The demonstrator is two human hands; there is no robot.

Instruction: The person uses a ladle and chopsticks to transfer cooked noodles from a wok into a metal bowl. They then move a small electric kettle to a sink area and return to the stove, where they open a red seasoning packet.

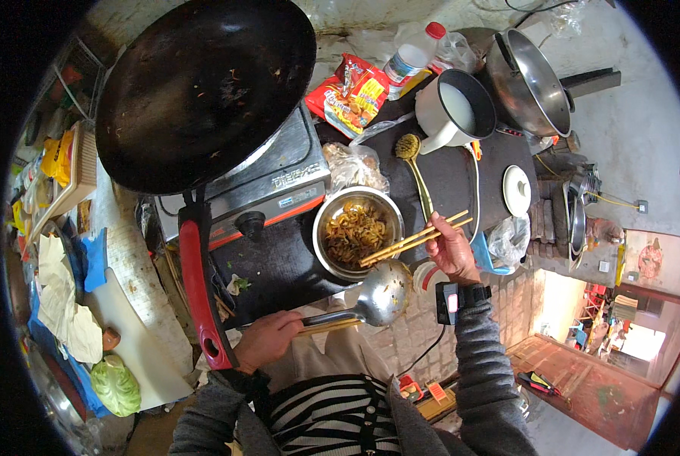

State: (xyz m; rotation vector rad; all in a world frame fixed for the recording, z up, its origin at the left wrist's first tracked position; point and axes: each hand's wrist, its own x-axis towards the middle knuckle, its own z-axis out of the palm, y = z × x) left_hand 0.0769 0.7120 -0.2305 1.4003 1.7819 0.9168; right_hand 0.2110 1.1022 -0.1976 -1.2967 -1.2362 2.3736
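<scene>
My left hand [269,339] grips the handle of a metal ladle [383,293], whose soiled bowl sits just below a steel bowl's near rim. A wooden stick lies along the ladle's handle by that hand. My right hand [454,251] holds a pair of wooden chopsticks [414,239], their tips over the right part of the steel bowl [318,239]. Inside it is browned, shredded food [354,231]. A large dark wok [203,97] stands on a portable gas stove [294,171], its red handle [197,285] pointing towards me, left of my left hand.
Behind the steel bowl lie a clear plastic bag [354,165], a dish brush [417,171], a red noodle packet [351,94] and a white pot [437,108] of cloudy liquid. A white lid [516,191] lies right. A cabbage [116,385] sits at lower left.
</scene>
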